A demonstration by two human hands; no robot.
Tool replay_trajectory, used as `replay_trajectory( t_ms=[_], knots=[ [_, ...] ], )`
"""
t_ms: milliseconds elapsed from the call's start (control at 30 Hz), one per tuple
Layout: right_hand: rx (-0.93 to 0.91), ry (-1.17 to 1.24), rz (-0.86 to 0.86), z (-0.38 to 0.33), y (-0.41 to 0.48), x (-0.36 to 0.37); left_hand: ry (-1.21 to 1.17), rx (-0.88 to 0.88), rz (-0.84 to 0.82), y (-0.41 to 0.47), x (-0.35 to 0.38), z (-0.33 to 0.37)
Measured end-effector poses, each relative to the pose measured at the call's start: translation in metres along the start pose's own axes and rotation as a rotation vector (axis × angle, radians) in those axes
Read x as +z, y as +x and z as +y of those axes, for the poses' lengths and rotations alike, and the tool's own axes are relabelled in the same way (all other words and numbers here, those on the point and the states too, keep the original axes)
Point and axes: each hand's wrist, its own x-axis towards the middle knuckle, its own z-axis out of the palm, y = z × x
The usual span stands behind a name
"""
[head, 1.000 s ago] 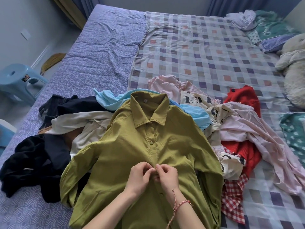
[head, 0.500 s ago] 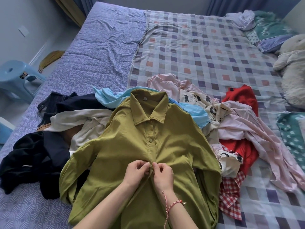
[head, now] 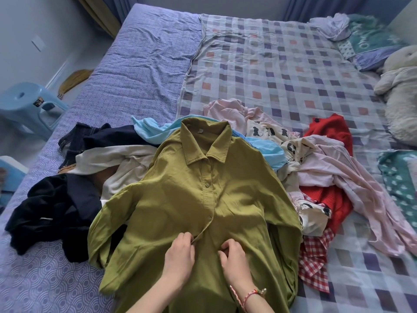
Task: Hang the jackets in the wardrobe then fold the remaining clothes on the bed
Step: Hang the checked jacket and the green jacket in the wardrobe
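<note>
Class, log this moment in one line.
green shirt: spread on bed | left hand: pinches its front edge | right hand: grips its front

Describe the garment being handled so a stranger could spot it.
On the bed, a clothes pile lies at the near edge. On top, spread front up, is a collared shirt pinched by the left hand and right hand. It alone is olive green.

Olive shirt [head: 180, 199] (checked bedsheet [head: 282, 71])

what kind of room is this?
Most likely a home bedroom: a wide bed with a checked sheet, a plush toy on it, and loose clothes piled under an olive shirt.
</note>
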Motion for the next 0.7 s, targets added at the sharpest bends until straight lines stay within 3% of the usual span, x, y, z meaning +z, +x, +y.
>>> replay_trajectory(
  t_ms=[300,434,701],
  knots=[
    [0.024,-0.021,-0.021,-0.006,-0.007,-0.008,-0.056,-0.17,0.045,-0.019,-0.012,0.006],
    [0.026,0.071,-0.045,-0.009,-0.017,-0.007,-0.291,-0.208,-0.075,-0.032,-0.008,0.019],
    [-0.012,0.252,0.029,-0.01,-0.033,-0.018,-0.635,-0.267,-0.045,-0.04,0.001,0.032]
  ],
)
